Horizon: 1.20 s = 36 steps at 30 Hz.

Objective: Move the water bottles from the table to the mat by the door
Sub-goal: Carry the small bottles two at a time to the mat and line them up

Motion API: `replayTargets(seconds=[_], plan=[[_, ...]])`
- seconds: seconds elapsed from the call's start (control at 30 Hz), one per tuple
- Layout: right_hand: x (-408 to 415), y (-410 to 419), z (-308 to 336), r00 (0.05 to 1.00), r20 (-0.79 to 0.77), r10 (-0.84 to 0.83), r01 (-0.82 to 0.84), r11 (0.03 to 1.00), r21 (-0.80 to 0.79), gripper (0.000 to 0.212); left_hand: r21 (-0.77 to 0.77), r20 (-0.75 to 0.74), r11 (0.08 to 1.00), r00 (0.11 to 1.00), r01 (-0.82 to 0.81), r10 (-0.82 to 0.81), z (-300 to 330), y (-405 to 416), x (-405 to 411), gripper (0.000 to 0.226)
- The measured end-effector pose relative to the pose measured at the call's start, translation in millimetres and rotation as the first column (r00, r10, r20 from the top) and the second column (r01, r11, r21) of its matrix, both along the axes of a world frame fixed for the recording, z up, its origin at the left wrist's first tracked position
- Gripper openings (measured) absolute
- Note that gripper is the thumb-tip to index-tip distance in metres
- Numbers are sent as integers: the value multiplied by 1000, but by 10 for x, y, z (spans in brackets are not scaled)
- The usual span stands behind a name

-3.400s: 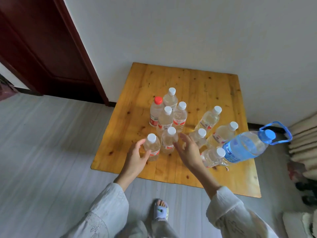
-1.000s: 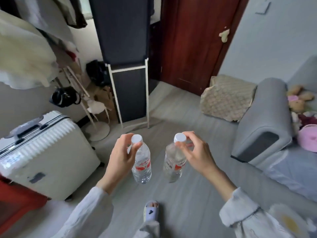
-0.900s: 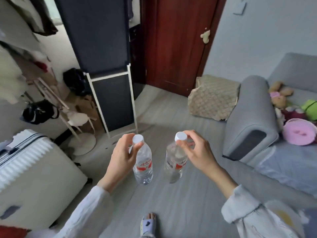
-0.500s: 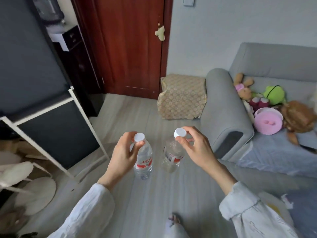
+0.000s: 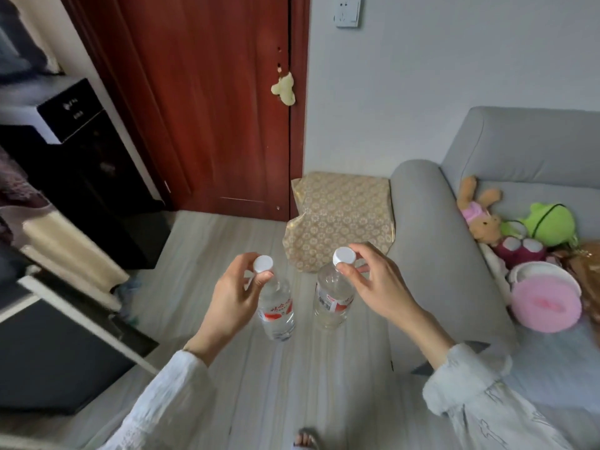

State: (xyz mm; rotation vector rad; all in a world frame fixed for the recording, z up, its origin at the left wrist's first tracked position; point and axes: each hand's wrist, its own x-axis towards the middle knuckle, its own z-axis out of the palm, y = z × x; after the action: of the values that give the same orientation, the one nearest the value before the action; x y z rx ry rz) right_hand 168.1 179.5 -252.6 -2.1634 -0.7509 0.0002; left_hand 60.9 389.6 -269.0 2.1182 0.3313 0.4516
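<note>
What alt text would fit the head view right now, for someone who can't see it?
A person's left hand and right hand each pinch a white-capped water bottle, left bottle and right bottle, by the neck above a grey floor. Ahead lies a patterned mat between a red door and a grey sofa.

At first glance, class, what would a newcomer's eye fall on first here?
Two white-capped water bottles hang mid-frame, one pinched by the left hand, one by the right hand. Beyond them lies a patterned mat by the red door; plush toys crowd the grey sofa.
</note>
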Motion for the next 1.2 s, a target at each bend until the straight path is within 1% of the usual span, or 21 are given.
replayTargets(seconds=[0.1, 0.2, 0.33, 0.5, 0.63, 0.73, 0.77, 0.8, 0.83, 0.87, 0.97, 1.0, 1.2], plan=[[603, 163, 22, 1000, -16, -11, 12, 1000, 12, 30, 0, 19, 1000, 1000, -15, 15, 12, 184, 648, 53], [1186, 329, -22, 999, -33, -31, 31, 999, 13, 30, 5, 24, 1000, 1000, 5, -5, -21, 377, 1297, 57], [2015, 631, -145, 997, -20, -70, 69, 997, -17, 29, 3, 29, 1000, 999, 20, -20, -122, 734, 2190, 88], [3166, 1045, -224, 987, -24, -161, 159, 986, -46, 29, 19, -21, 997, 997, 69, -69, -224, 1165, 3434, 98], [3966, 1266, -207, 971, -32, -235, 233, 971, -48, 31, 34, -61, 994, 993, 105, -103, -171, 1428, 4375, 91], [4509, 1370, -213, 961, -50, -273, 271, 962, -37, 31, 21, -87, 991, 987, 134, -132, -188, 1540, 4997, 75], [4688, 1397, -228, 959, -54, -277, 275, 961, -39, 31, 12, -90, 991, 987, 132, -131, -208, 1561, 5180, 71], [4871, 1424, -252, 959, -56, -279, 276, 960, -49, 32, 1, -91, 992, 988, 124, -124, -229, 1580, 5355, 73], [5053, 1447, -285, 958, -57, -280, 276, 959, -67, 32, -6, -95, 994, 990, 108, -108, -264, 1599, 5527, 75], [5234, 1466, -327, 957, -59, -283, 277, 956, -93, 33, -11, -109, 996, 990, 88, -89, -308, 1618, 5693, 73], [5781, 1496, -509, 955, -68, -290, 274, 944, -186, 35, -20, -164, 1000, 986, 18, -21, -507, 1658, 6176, 47], [5969, 1500, -581, 954, -71, -291, 272, 941, -202, 35, -22, -183, 1000, 983, -2, -2, -577, 1660, 6331, 44], [7021, 1583, -1006, 956, -147, -256, 213, 943, -257, 37, -3, -302, 986, 940, -166, 157, -976, 1608, 7259, 40]])
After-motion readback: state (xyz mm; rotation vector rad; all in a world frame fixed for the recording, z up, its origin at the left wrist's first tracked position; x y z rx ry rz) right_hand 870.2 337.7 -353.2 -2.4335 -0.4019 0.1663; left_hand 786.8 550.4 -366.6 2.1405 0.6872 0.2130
